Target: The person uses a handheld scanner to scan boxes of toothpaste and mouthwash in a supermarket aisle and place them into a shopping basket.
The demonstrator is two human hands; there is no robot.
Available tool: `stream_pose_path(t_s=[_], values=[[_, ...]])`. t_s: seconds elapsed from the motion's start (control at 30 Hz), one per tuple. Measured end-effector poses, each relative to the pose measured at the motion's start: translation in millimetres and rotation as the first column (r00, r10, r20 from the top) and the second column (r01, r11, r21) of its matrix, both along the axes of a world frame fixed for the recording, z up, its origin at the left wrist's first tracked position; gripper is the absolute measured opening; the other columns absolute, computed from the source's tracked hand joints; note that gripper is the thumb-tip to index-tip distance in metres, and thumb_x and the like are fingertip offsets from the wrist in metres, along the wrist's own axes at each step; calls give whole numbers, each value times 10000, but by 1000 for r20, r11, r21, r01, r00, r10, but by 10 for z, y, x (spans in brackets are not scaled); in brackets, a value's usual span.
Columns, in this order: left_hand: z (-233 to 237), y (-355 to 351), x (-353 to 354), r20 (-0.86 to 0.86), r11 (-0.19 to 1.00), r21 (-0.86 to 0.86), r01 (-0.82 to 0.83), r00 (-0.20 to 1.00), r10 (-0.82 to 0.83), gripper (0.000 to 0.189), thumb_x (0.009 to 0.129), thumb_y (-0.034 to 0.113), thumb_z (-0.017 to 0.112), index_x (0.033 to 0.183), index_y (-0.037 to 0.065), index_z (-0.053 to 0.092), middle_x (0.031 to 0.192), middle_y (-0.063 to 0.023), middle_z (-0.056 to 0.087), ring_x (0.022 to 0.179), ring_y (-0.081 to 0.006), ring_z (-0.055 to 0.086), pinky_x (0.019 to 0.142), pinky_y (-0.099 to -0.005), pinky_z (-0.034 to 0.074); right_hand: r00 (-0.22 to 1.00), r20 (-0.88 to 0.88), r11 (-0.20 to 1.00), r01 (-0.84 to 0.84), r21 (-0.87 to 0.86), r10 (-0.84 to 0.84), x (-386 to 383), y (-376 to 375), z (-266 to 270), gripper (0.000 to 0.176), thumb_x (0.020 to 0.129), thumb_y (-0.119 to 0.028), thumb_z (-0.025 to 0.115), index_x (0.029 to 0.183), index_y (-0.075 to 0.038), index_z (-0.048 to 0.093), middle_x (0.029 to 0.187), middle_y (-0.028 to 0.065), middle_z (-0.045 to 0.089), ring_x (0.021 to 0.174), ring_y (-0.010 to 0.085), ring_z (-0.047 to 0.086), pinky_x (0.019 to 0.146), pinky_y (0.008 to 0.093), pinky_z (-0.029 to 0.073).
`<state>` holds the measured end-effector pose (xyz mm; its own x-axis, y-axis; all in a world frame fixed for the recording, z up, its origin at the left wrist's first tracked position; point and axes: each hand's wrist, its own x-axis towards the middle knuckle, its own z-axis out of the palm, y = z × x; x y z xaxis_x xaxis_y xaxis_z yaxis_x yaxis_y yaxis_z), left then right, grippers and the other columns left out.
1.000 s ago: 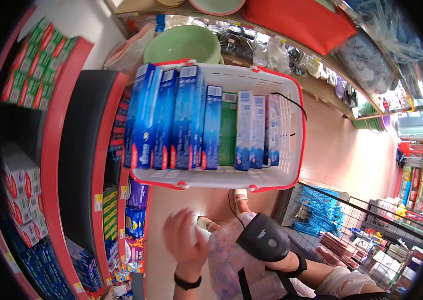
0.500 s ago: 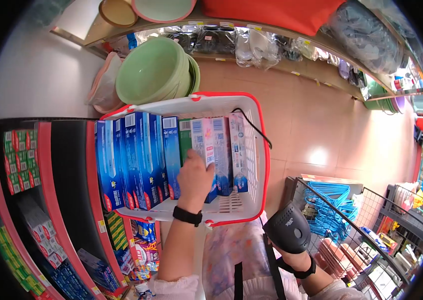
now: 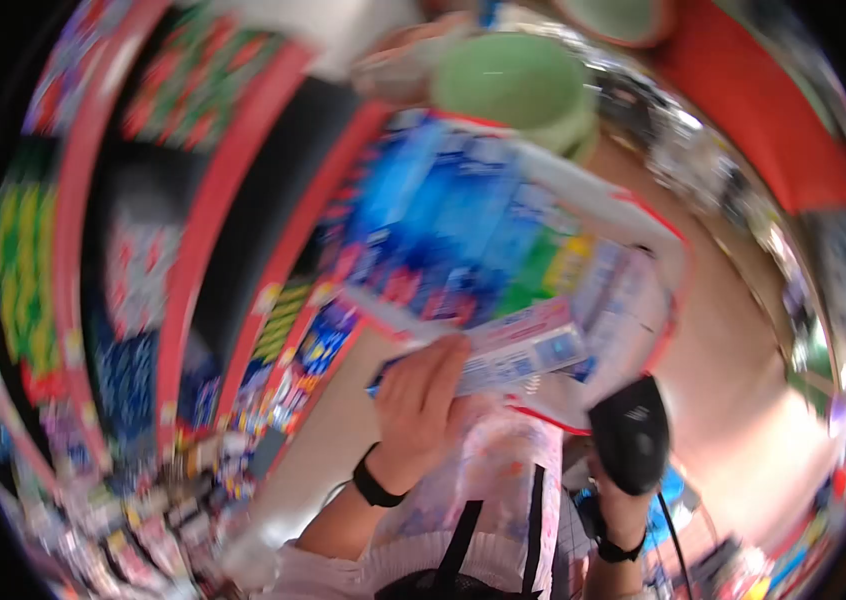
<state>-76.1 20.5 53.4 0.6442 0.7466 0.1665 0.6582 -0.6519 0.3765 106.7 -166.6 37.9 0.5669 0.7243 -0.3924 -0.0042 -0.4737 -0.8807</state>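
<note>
My left hand (image 3: pixel 417 402) is closed on one end of a long toothpaste box (image 3: pixel 528 348), white with pink and blue print. The box lies tilted over the near edge of a white shopping basket with a red rim (image 3: pixel 671 300). Inside the basket stand several blue boxes (image 3: pixel 443 215), a green box (image 3: pixel 531 272) and pale boxes (image 3: pixel 618 285) on the right. My right hand (image 3: pixel 623 520) grips a black handheld barcode scanner (image 3: pixel 631 435), its head beside the basket's near right corner. Motion blurs the print on the boxes.
Shelves with red edges (image 3: pixel 228 210) hold packed boxes on the left. Green basins (image 3: pixel 513 85) stand behind the basket. Bagged goods line a shelf at the upper right. Tiled floor (image 3: pixel 743 370) shows right of the basket. A cable (image 3: pixel 676 545) hangs below the scanner.
My left hand has lifted the white-and-pink toothpaste box out of the row and brought it toward me. A green and yellow box face now shows. The whole view has turned, with the basket appearing tilted.
</note>
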Motion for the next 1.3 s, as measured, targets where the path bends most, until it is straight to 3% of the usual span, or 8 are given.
stream_pose_path(t_s=[0.1, 0.17, 0.3, 0.37, 0.43, 0.67, 0.8, 1.3], values=[[43, -132, -581, 189, 944, -207, -256, 936, 296, 419, 793, 57, 583, 1191, -22, 475, 1137, -169, 561, 1009, -294, 563, 863, -350, 445, 968, 219, 993, -121, -13, 121, -172, 43, -55, 200, 796, -61, 592, 981, 14, 575, 733, 35, 588, 630, 119, 546, 573, 234, 421], [-65, -234, -1095, 302, 878, -305, -368, 838, 455, 424, 856, 80, 532, 1255, -24, 432, 1130, -162, 559, 993, -276, 563, 876, -333, 427, 982, -88, 955, -182, -233, 166, -251, -12, -137, 473, 682, -46, 703, 1139, -46, 580, 1178, 111, 560, 1092, 240, 522, 957, 354, 372], [-256, -296, -1920, 302, 392, -873, -291, 310, 902, 530, 808, 31, 620, 1272, -25, 371, 1146, -107, 508, 1023, -179, 512, 870, -336, 435, 961, -211, 952, -221, -210, 177, -655, 244, -52, 490, 677, -26, 707, 1142, -18, 552, 1114, 111, 585, 1010, 232, 563, 909, 338, 411], [-276, -217, -2163, 310, 387, -851, -355, 255, 916, 667, 739, 30, 686, 1293, -10, 317, 1168, -117, 484, 1033, -192, 507, 863, -341, 446, 949, -230, 939, -268, -217, 217, -917, 362, -61, 497, 663, -9, 712, 1134, -15, 554, 1088, 110, 595, 980, 234, 576, 886, 337, 429], [-359, -31, -2445, 278, 354, -830, -431, 229, 933, 720, 692, 40, 710, 1281, 0, 298, 1163, -126, 471, 1021, -192, 507, 853, -343, 456, 953, -23, 954, -301, -3, 301, -1285, 569, -48, 106, 801, -23, 591, 897, 5, 556, 726, 40, 555, 627, 115, 518, 564, 240, 407], [-539, 949, -3545, 426, 668, -300, -681, 531, 733, 567, 709, 96, 661, 1201, -28, 409, 1029, -179, 551, 955, -274, 545, 812, -374, 448, 874, -81, 876, -481, -19, 479, -1964, 643, -164, 117, 799, -23, 602, 915, -10, 589, 780, 38, 583, 661, 127, 538, 598, 248, 434], [-477, 1466, -3824, 206, 704, -43, -709, 683, 701, 277, 774, 79, 613, 1031, -17, 577, 918, -87, 616, 848, -196, 593, 736, -284, 475, 845, -117, 850, -526, -15, 521, -2186, 752, -216, 127, 787, -12, 604, 913, -1, 588, 761, 48, 584, 648, 130, 543, 587, 249, 437], [-1125, 1598, -4524, -322, 732, 373, -570, 660, 679, 248, 836, 121, 539, 1059, 34, 604, 848, -88, 637, 687, -203, 592, 579, -338, 472, 852, -273, 863, -490, -122, 446, -2248, 743, -357, 430, 659, -38, 713, 1069, -4, 587, 1018, 104, 635, 918, 198, 613, 823, 311, 468]])
